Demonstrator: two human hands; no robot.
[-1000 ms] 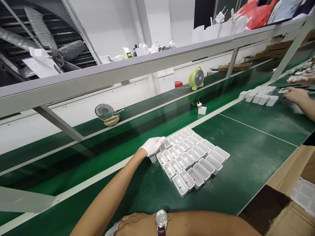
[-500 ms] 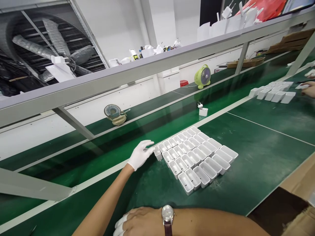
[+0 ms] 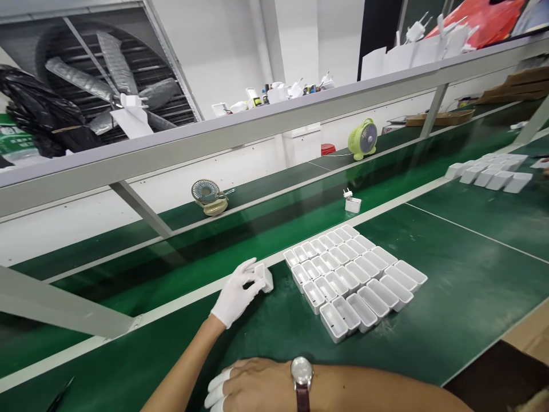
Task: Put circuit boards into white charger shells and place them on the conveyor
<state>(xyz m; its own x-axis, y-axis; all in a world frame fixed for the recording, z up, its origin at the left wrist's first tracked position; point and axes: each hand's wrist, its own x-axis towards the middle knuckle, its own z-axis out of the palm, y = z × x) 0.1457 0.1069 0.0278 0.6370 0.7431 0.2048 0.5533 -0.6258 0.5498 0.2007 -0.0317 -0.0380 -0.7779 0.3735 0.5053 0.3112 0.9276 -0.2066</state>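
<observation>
My left hand (image 3: 235, 294), in a white glove, pinches a single white case (image 3: 267, 278) between thumb and fingers. That case is close to the far edge of the tabletop (image 3: 454, 292), just beside the pale rail (image 3: 214, 290) there, and set apart from the left end of the other cases (image 3: 360, 277). Those stand upright in close rows, hollow side up, running from the far edge toward the middle of the tabletop.

My right hand (image 3: 251, 384) is at the near edge, back upward, white covers on some of its fingers, which are side by side; its palm is hidden, so I cannot tell whether it is spread or closed. A watch (image 3: 302, 372) is on that wrist.

A dark thin tool (image 3: 60, 395) is left of my left arm. Past the rail I see a plug piece (image 3: 352, 204), a beige fan (image 3: 210, 197) and a green fan (image 3: 362, 140). An open carton (image 3: 534, 332) is beyond the near edge, to my right.
</observation>
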